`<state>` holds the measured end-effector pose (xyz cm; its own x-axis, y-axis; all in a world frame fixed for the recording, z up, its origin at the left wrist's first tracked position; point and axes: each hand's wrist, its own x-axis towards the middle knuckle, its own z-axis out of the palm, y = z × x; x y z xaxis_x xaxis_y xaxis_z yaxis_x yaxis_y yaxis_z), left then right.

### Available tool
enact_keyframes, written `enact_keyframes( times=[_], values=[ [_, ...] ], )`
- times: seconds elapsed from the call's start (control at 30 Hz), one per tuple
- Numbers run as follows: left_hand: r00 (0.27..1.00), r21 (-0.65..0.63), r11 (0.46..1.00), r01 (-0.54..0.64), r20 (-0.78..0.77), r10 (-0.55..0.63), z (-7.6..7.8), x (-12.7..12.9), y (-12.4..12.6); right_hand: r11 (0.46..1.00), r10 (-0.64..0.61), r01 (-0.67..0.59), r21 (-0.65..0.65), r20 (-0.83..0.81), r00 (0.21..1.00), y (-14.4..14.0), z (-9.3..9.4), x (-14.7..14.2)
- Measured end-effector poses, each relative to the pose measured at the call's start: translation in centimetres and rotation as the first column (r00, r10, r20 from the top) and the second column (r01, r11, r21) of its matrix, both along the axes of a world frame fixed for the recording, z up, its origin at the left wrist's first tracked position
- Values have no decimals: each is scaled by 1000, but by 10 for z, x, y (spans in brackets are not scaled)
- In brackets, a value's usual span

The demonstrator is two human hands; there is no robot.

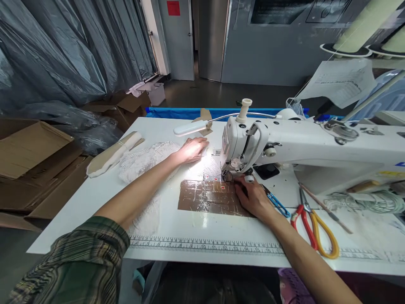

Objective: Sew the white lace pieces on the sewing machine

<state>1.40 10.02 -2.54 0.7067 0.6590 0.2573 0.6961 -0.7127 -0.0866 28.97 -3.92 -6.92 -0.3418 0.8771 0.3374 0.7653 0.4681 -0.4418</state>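
White lace fabric (148, 158) lies bunched on the table, and a flat part of it runs under the lamp light to the needle of a white sewing machine (232, 143). My left hand (193, 150) rests on the far side of the lace, left of the machine head, fingers stretched out and lying low. Close by the presser foot (227, 175), my right hand (253, 196) lies palm down with thumb and forefinger apart; the machine head partly hides its fingertips. Under that hand's thumb is a brown taped plate (209, 197) on the table surface.
Blue thread snips (278, 204), red-handled and yellow-handled scissors (311, 219) and a thin stick (325, 209) lie right of my right hand. A lamp (190, 127) hangs above my left hand. A tied fabric bundle (115, 154) sits at left, beyond it cardboard boxes (34, 156).
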Motion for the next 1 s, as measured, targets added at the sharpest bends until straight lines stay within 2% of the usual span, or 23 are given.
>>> enact_keyframes(
  times=[0.07,0.13,0.23,0.33,0.5,0.67,0.77,0.83,0.93,1.0],
  values=[
    [1000,-25,1000,-13,-9,12,2,0,-2,998,-27,26,-49,-34,999,2,3,-1],
    [999,-36,999,26,-24,-27,2,7,-6,994,-40,32,-102,-74,996,4,8,-1],
    [994,-51,995,85,-60,-88,1,21,-13,982,2,-23,-186,-113,994,2,20,2],
    [993,-28,997,73,-91,-75,1,25,-18,970,51,-74,-230,-104,993,-10,35,6],
    [991,-52,998,43,-123,-49,5,6,-26,952,152,-187,-240,-158,976,-30,52,-1],
    [998,-120,991,52,40,-47,10,-17,-51,924,151,-202,-325,-176,973,-23,48,-32],
    [996,-44,997,57,67,-54,11,-28,-70,903,231,-283,-324,-191,954,-15,42,-56],
    [997,48,996,75,21,-76,11,-33,-79,900,261,-308,-308,-184,948,-10,39,-71],
    [997,169,983,66,-39,-60,11,-35,-85,903,212,-250,-351,-145,967,-2,42,-92],
    [999,225,974,38,13,-42,12,-33,-86,891,148,-179,-418,-105,983,4,48,-103]
  ],
)
